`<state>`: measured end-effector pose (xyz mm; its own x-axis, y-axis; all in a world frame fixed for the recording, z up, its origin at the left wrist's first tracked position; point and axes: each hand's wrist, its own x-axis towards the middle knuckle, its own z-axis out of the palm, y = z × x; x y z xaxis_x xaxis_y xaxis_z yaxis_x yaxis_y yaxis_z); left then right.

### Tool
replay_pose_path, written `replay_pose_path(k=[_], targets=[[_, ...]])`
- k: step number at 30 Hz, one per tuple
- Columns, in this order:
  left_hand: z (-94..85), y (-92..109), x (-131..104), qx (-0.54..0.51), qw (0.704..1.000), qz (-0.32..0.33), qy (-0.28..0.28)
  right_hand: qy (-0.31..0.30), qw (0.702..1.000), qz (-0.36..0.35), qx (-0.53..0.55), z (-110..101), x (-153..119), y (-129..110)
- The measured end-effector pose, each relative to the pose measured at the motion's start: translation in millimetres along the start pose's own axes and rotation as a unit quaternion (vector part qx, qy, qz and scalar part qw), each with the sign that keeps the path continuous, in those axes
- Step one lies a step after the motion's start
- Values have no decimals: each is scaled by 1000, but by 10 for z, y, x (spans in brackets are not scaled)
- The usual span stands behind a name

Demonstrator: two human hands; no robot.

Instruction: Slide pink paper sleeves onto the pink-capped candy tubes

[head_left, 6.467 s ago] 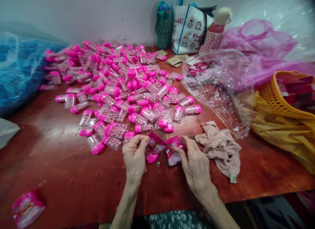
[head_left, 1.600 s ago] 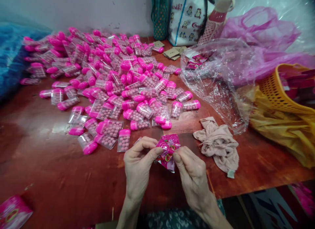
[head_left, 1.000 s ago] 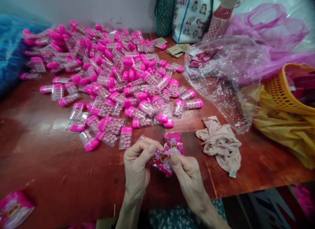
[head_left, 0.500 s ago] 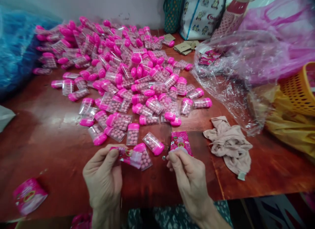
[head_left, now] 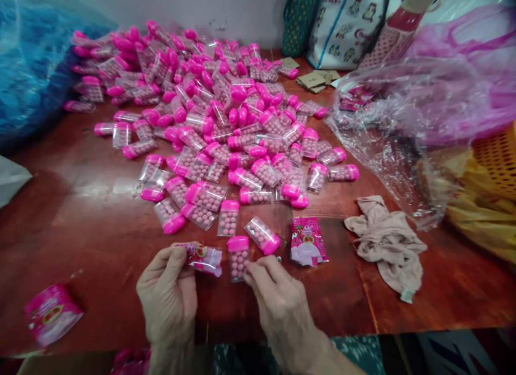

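Note:
Pinched between the thumb and fingers of my left hand (head_left: 171, 289) is a small pink printed wrapper (head_left: 205, 258), pointing to the right. Just right of it, a clear container of pink candy balls with a bright pink cap (head_left: 238, 256) is upright in my view. My right hand (head_left: 280, 299) has its fingertips closed on that container's lower right corner. Another candy container (head_left: 262, 235) lies tilted just beyond. Flat pink wrappers (head_left: 309, 241) rest on the table to the right of my right hand.
A big heap of similar candy containers (head_left: 201, 111) spreads across the back. At the left lie a filled pink packet (head_left: 54, 315) and a blue plastic bag (head_left: 36, 68). A crumpled beige cloth (head_left: 387, 240), clear plastic (head_left: 387, 143) and a yellow basket (head_left: 495, 160) are at the right.
My right hand has moved left from the flat wrappers to the candy container, which now stands straighter in view. My left hand still holds its wrapper, now clear of the container.

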<state>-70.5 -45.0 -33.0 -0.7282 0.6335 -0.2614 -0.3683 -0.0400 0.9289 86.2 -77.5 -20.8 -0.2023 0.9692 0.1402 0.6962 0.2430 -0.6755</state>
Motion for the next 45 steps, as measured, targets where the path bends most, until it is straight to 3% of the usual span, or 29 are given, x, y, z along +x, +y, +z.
replay_pose_path(k=[3, 5, 7, 9, 11, 14, 17, 21, 28, 35, 40, 42, 45], targets=[[-26, -24, 5, -5, 1000, -6, -6, 34, 996, -4, -88, -190, 185, 78], [-30, -35, 4, -13, 1000, -17, -11, -17, 989, -1, -149, -284, 256, 158], [-29, -40, 4, -21, 999, -32, -14, -53, 983, -51, -168, -329, 226, 244], [-31, -39, 5, -24, 998, -51, -17, -83, 978, -108, -156, -342, 109, 308], [-37, -38, 7, -23, 998, -63, -17, -113, 978, -116, -133, -355, -26, 326], [-44, -36, 5, -21, 997, -73, -14, -97, 985, -104, -101, -392, -117, 277], [-40, -39, -7, -18, 997, -77, -15, -72, 987, -111, -93, -397, -19, 202], [-26, -44, -19, -18, 997, -79, -14, -84, 990, -82, -80, -322, 172, 144], [-16, -52, -2, -4, 997, -73, -18, 39, 989, 20, -143, -369, 113, 380], [5, -70, 4, 3, 998, -55, -21, 153, 976, 22, -156, -338, 158, 637], [20, -67, 1, 5, 999, -51, -12, 223, 956, 28, -189, -346, 207, 609], [24, -61, 0, 7, 999, -53, -10, 196, 964, 1, -178, -352, 225, 515], [26, -55, 0, 4, 998, -64, -10, 25, 982, -81, -167, -333, 272, 336]])
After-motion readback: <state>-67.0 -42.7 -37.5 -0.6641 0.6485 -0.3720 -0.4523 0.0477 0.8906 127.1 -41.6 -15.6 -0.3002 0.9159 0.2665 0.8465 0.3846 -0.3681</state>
